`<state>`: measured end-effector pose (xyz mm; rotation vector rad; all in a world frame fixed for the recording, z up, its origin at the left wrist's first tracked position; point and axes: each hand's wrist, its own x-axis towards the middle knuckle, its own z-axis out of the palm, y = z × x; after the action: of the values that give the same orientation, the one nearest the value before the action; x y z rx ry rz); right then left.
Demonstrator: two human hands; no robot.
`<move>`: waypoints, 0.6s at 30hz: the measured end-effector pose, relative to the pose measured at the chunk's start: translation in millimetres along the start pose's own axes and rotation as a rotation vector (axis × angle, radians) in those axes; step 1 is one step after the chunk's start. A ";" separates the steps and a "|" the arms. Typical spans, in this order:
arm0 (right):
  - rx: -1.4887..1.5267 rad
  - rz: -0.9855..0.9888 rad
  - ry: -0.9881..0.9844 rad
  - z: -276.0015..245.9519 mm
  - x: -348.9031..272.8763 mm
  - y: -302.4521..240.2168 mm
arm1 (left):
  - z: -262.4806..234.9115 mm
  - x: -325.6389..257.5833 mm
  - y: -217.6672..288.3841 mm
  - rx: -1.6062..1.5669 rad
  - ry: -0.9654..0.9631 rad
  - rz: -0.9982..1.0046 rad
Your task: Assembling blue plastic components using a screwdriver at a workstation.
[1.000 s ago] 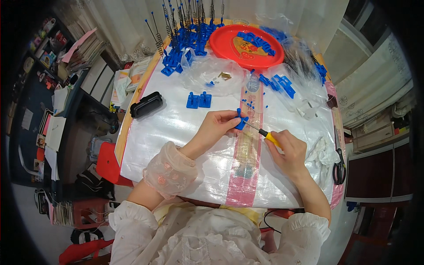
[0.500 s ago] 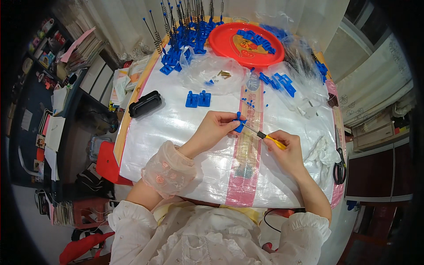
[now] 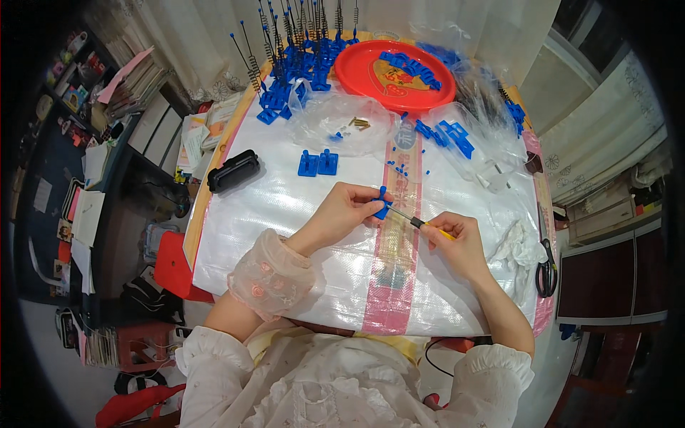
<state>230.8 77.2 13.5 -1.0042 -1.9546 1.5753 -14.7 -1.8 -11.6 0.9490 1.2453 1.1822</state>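
Note:
Between the fingers of my left hand [image 3: 349, 208] is a small blue plastic part [image 3: 382, 207] with a rounded knob on top. My right hand [image 3: 457, 241] grips a screwdriver [image 3: 419, 223] by its yellow and black handle. Its metal shaft points left, and the tip meets the blue part; the exact contact is too small to make out. Beyond my left hand, two similar blue parts [image 3: 317, 163] stand side by side on the white sheet. Tiny blue pieces [image 3: 399, 170] lie scattered just past the screwdriver.
A clear bag [image 3: 328, 132] holds brass-coloured pins [image 3: 360, 123]. Behind it stand many blue pieces with black springs [image 3: 300, 50] and a red tray [image 3: 357, 78]. A black case [image 3: 234, 171] sits left; scissors [image 3: 546, 274] and crumpled tissue [image 3: 519, 246] lie right.
The screwdriver handle has shifted slightly left and down, with my right fingers placed differently on it. The blue part stays in my left hand, a little lower in view.

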 end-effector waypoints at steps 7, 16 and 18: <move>0.068 0.078 -0.030 -1.4 1.0 -4.0 | -0.5 1.1 -3.6 -0.021 0.006 0.021; 0.421 0.361 -0.283 -19.4 5.7 -11.6 | 1.6 0.6 4.6 -0.124 -0.034 0.058; 0.313 0.252 -0.217 -16.3 4.0 -14.6 | 2.7 0.6 5.5 -0.125 -0.049 0.061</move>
<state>236.1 89.5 31.3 -1.0115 -1.6855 2.1313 -12.8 0.0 -6.0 0.9225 1.0972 1.2624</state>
